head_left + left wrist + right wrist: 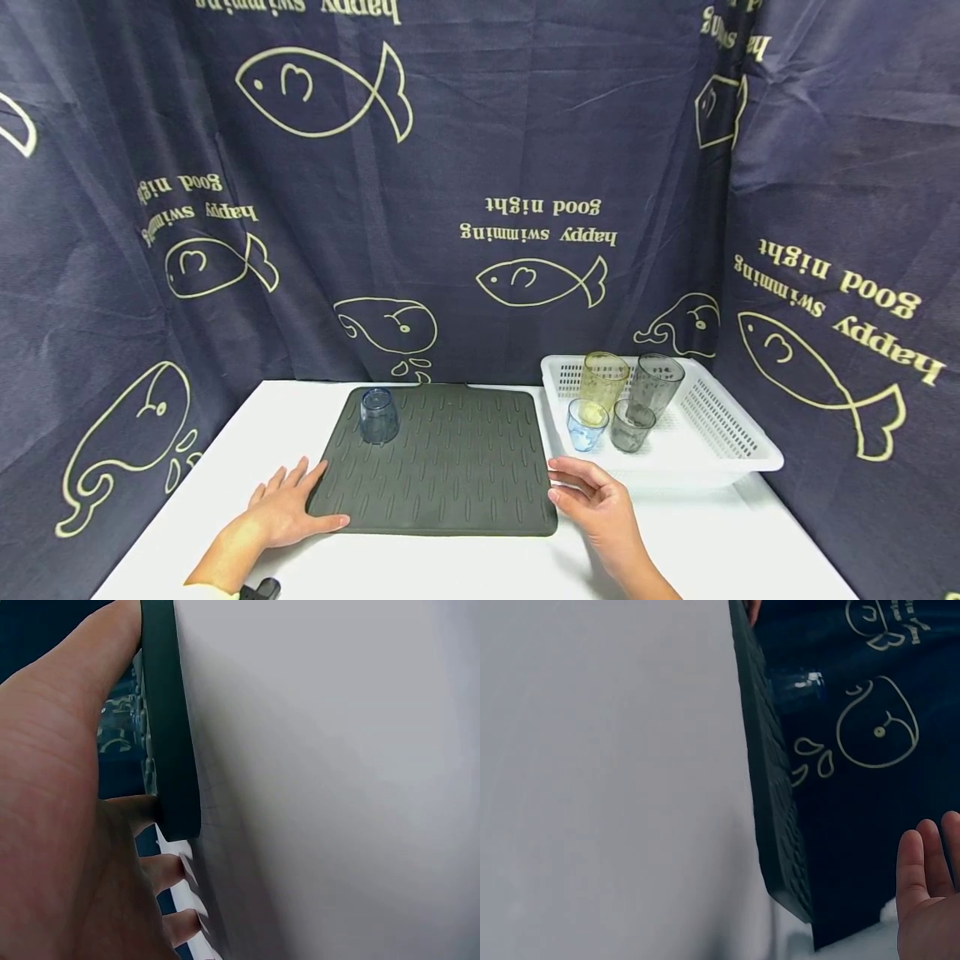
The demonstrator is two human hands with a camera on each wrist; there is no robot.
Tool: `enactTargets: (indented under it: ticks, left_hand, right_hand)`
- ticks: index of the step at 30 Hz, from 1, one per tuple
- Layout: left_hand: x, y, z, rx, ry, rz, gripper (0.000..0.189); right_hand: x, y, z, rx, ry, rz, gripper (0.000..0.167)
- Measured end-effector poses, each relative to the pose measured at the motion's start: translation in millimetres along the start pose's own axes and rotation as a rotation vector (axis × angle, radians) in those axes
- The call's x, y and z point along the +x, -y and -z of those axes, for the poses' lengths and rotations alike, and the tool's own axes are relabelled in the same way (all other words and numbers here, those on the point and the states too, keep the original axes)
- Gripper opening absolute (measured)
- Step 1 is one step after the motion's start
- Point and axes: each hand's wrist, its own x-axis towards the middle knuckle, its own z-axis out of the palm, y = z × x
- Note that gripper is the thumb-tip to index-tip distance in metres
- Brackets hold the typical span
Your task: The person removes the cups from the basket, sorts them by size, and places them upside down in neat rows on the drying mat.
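A person's left hand [288, 508] lies flat, fingers spread, on the near left corner of a dark ribbed drying mat [442, 458] on the white surface [712, 542], thumb along its front edge, while the right hand [592, 500] hovers relaxed and empty just off the mat's right edge. An upturned blue glass [378, 415] stands beyond the left hand; squaring the mat likely calls for even, gentle pressure, lest the glass tip. More glasses wait in the white basket [738, 433] past the right hand.
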Motion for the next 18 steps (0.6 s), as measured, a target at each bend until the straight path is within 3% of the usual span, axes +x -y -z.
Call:
enactTargets:
  ticks: [10, 18]
  left_hand:
    - [-0.2, 2.1, -1.4, -0.013, -0.003, -0.005, 0.115]
    - [0.2, 2.7, -2.1, 0.014, -0.015, -0.007, 0.111]
  right_hand:
    - [5.0, 22, 25, 0.038, 0.021, 0.171, 0.041]
    - [17.4, 42, 49, -0.03, -0.091, 0.205, 0.037]
